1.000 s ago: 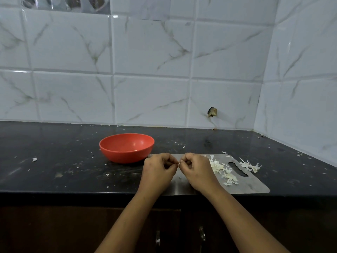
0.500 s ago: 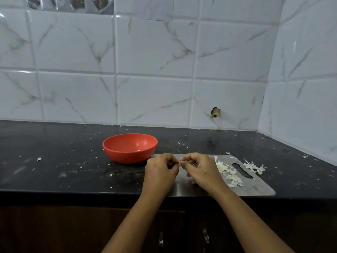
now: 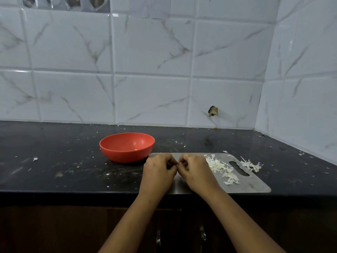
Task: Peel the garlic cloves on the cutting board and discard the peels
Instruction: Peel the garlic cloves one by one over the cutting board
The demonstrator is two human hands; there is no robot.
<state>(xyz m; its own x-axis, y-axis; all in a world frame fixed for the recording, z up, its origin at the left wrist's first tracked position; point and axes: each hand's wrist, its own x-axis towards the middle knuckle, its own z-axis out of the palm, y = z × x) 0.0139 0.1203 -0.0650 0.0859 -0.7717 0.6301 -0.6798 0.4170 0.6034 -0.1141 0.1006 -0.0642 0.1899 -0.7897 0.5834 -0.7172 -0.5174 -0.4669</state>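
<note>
Down low, two metal handles shine on the dark cupboard under the bench. Both arms reach up over the bench edge. The left hand and the right hand meet over the left part of the steel cutting board, almost touching. The fingers of both hands are curled in tight and pinch a garlic clove between them; only a tiny pale bit of it shows. Just right of the hands, a heap of white peels lies on the board. Some loose peels lie on the bench past the board's right end. A red bowl sits just behind the board's left corner, with a small pale piece inside. Little white bits dot the black bench. Behind it all stands a white tiled wall.
</note>
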